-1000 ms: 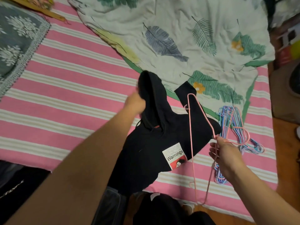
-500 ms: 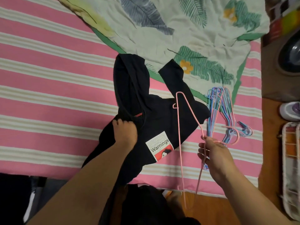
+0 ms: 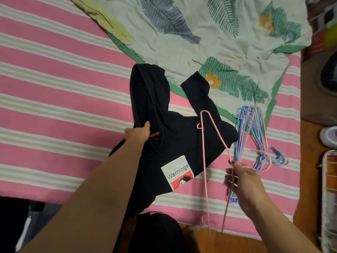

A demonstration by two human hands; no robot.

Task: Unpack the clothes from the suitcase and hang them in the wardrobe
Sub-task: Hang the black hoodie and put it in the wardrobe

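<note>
While the black hoodie [image 3: 175, 143] lies spread on the pink striped bedsheet [image 3: 54, 92], the left hand [image 3: 137, 133] sits at its neckline, just below the hood. Fingers curl into the fabric there, thumb pointing up toward the hood; grip is a pinch on the cloth beside a short orange loop at the collar. Hood points away from the person, one sleeve angling up onto the edge of a leaf-print blanket [image 3: 209, 37]. White and red patch reading "Warnings" shows on the hoodie's front, near the lower hem.

Right hand [image 3: 242, 181] holds a pink wire hanger [image 3: 215, 136] near the base of its hook, fingers closed round the wire. Hanger is tilted, its far shoulder lying over the hoodie's right side, its near end reaching down past the bed edge toward the person. Hook curves out to the right of the fingers.

Bundle of blue, purple and pink hangers [image 3: 255, 136] lies on the bedsheet just right of the hoodie, partly on the blanket's green border, close behind the right hand.

Wooden floor [image 3: 306, 189] runs along the right of the bed. Dark clothing fills the bottom left corner; what it is, cannot tell.
</note>
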